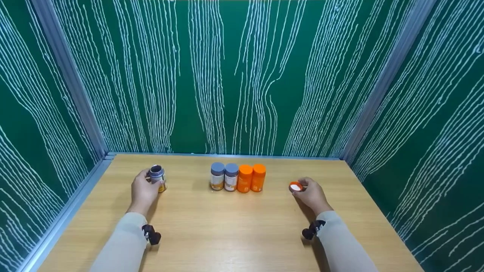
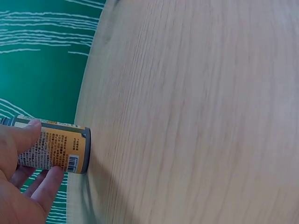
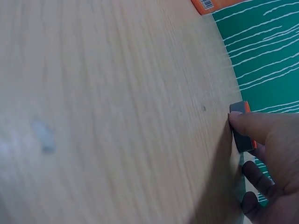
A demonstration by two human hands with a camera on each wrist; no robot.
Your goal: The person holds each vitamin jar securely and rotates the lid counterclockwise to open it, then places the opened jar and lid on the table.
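We have the left grip (image 1: 143,193) clamped on an uncapped jar (image 1: 159,176), thumb along one side, fingers along the other. Jar is roughly upright, dark mouth up; its label (image 2: 58,144) shows orange-yellow and grey areas with small print and a barcode near the base. Whether the base touches the table (image 1: 227,234), we can't tell.

Right grip (image 1: 312,194), well apart from the left: clamped on a cap (image 1: 295,187), pinched at its edge, thumb on the dark outer side. Orange rim and white inside face up. Contact between cap and table: can't tell. In the right wrist view we see two of this grip's lower fingers bent and off the cap.

Between the two grips we get a row of four upright containers. Nearest the left grip, two jars with blue-grey lids (image 1: 217,176); nearest the right grip, two orange containers (image 1: 258,178). They stand side by side.

Behind each grip, a dark wrist unit (image 1: 151,235) and a light sleeve (image 1: 121,241). Beyond the grips and the table's far edge, we see green walls (image 1: 236,75) with wavy white lines, metal posts (image 1: 385,75) at the corners.
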